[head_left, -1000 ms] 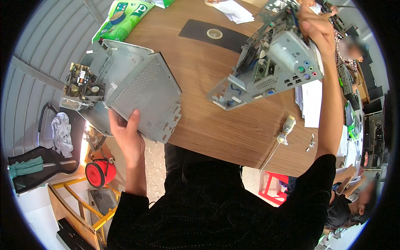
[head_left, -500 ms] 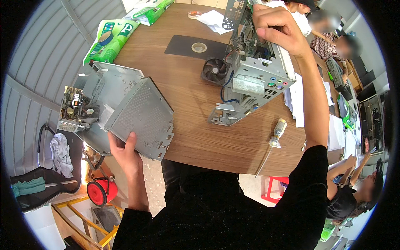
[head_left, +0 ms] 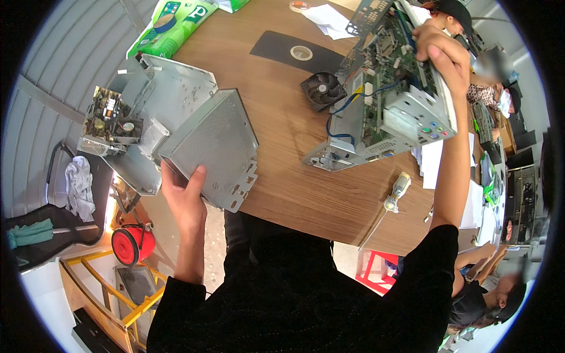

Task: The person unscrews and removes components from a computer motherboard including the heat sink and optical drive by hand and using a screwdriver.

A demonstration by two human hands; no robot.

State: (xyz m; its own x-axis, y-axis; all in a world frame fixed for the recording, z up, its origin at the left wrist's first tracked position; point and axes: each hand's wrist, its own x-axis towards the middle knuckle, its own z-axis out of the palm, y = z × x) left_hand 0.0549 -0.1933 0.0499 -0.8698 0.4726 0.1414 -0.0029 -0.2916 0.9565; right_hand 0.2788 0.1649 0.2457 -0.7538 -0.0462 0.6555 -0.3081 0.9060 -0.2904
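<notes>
My left hand (head_left: 186, 193) grips the lower edge of a grey perforated metal panel (head_left: 215, 153), thumb on its face. Behind that panel stand more sheet-metal case parts (head_left: 182, 79) and an opened power supply (head_left: 112, 123) with bare components. At the right, my right hand (head_left: 444, 56) is closed on the upper edge of a computer chassis (head_left: 412, 112), tilted on the table. A green motherboard (head_left: 382, 82) sits inside it, with coloured ports along its near side. A black cooling fan (head_left: 323, 91) lies against its left side, beside a blue cable.
A screwdriver (head_left: 394, 194) with a clear handle lies near the table's front edge. Behind are a tape roll (head_left: 301, 53) on a dark plate, white paper (head_left: 329, 20) and a green package (head_left: 170, 29). Other people work along the right. A red bucket (head_left: 133, 244) stands at lower left.
The chassis has tipped over to the right with my right hand, showing more of the motherboard. My left hand still holds the panel. The whole view has shifted slightly.
</notes>
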